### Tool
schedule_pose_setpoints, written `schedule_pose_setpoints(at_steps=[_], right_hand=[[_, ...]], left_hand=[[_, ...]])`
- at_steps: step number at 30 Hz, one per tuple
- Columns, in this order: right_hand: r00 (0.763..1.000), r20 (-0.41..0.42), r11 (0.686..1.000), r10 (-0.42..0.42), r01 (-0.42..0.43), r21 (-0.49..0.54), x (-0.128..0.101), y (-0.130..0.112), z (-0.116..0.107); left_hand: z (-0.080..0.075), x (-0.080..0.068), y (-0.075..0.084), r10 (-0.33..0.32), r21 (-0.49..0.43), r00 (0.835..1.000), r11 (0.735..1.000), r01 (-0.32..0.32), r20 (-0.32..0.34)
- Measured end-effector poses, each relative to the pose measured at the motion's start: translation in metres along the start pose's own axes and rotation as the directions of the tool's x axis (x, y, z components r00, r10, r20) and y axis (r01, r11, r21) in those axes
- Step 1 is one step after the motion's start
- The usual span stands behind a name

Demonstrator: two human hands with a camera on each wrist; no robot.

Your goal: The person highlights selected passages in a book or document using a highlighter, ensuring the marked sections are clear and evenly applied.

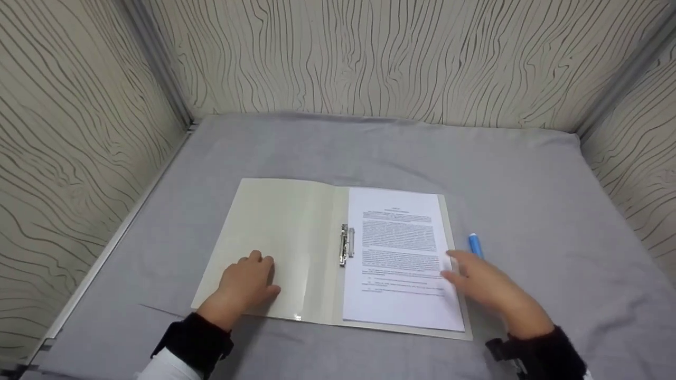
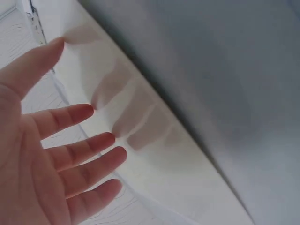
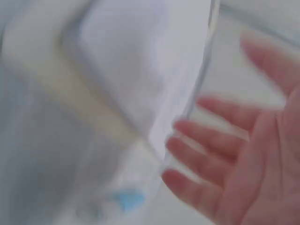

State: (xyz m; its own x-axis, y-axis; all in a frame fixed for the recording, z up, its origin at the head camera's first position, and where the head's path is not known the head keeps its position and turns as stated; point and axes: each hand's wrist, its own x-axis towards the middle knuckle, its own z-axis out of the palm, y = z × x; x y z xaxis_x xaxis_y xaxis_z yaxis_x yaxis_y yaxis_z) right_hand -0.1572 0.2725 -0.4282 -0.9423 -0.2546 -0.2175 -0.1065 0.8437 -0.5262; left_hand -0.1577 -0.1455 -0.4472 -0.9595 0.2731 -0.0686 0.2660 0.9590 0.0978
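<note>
Left hand (image 1: 248,282) flat on the open folder (image 1: 274,243) cover mid-worktop (image 1: 528,184), fingers relaxed. Right hand (image 1: 486,287) loose, holding nothing, at the paper (image 1: 401,253) edge beside a blue pen (image 1: 475,245). Opened already; sheet probably not yet signed or removed.

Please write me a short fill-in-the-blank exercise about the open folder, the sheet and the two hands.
The left hand rests on the folder's ____ cover.
The printed sheet is held by a metal ____ by the spine.
Right of the folder lies a ____ pen.
The right hand holds ____.

Missing: left; clip; blue; nothing
</note>
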Motion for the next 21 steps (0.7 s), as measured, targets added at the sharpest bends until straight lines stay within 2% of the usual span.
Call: schedule_pose_setpoints(at_steps=[2, 5, 8, 10, 13, 16, 21], right_hand=[[0.995, -0.047, 0.996, 0.088, -0.089, -0.021, 0.001, 0.01, -0.012], [0.98, -0.03, 0.978, 0.197, -0.198, -0.067, 0.003, 0.025, -0.027], [0.966, 0.009, 0.961, 0.258, -0.256, -0.104, 0.007, 0.037, -0.034], [0.964, 0.017, 0.957, 0.267, -0.262, -0.127, 0.01, 0.043, -0.036], [0.964, 0.02, 0.955, 0.265, -0.26, -0.144, 0.013, 0.047, -0.035], [0.966, 0.011, 0.955, 0.258, -0.253, -0.153, 0.016, 0.049, -0.033], [0.969, -0.001, 0.959, 0.246, -0.243, -0.148, 0.022, 0.05, -0.029]], left_hand=[[-0.003, 0.0, 0.002, 0.033, -0.009, 0.998, 0.999, -0.034, -0.046], [-0.005, 0.001, 0.005, 0.096, 0.023, 0.984, 0.995, -0.093, -0.152], [-0.008, 0.003, 0.01, 0.152, 0.094, 0.953, 0.987, -0.131, -0.262], [-0.009, 0.005, 0.013, 0.175, 0.131, 0.931, 0.982, -0.139, -0.32], [-0.014, 0.007, 0.021, 0.189, 0.137, 0.921, 0.979, -0.15, -0.342], [-0.018, 0.007, 0.032, 0.187, 0.095, 0.93, 0.982, -0.165, -0.317], [-0.021, 0.008, 0.054, 0.205, 0.0, 0.935, 0.977, -0.214, -0.288]])
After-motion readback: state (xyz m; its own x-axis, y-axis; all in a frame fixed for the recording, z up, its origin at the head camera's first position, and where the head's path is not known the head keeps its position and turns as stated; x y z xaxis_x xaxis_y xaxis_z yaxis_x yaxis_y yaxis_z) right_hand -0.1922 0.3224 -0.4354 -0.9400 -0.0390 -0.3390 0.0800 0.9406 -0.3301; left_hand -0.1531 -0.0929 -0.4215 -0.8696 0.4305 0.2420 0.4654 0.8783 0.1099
